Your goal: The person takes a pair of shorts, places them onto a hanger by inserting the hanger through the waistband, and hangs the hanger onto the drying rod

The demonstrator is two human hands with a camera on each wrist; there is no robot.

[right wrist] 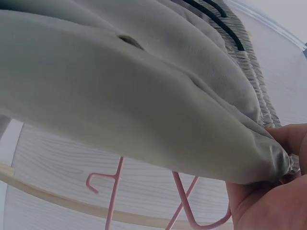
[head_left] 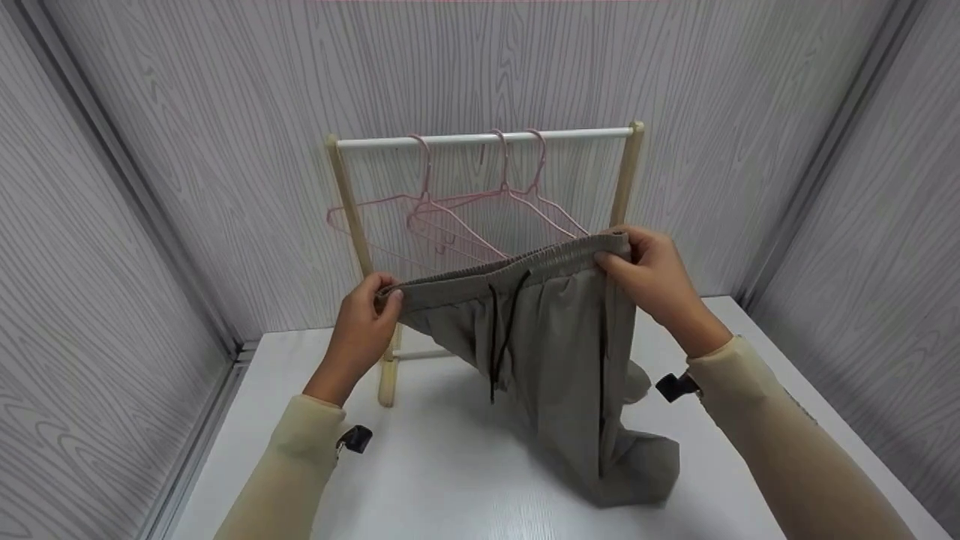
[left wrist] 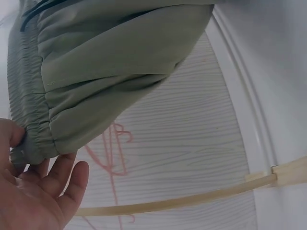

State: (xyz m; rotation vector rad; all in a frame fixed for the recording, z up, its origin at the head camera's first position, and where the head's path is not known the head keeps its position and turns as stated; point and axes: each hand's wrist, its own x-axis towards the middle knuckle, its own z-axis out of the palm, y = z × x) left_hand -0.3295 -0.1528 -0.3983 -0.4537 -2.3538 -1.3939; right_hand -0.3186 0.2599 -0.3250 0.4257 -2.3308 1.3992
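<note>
Left grip [head_left: 360, 324] and right grip [head_left: 661, 281] pinch opposite ends of the trousers' [head_left: 562, 337] waistband [head_left: 457, 287], which slants up rightward in front of pink hangers [head_left: 426, 196].

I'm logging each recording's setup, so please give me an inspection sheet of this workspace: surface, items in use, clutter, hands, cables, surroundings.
Surface: white tabletop; the lower part of the pants appears to rest on it.
Job's things: grey-green pants with dark drawstring, before a rack bearing pink hangers.
Clutter: nothing seen.
Hands: left hand and right hand each pinch one end of the waistband.
Cables: nothing seen.
Surroundings: grey wood-grain walls behind and on both sides.
</note>
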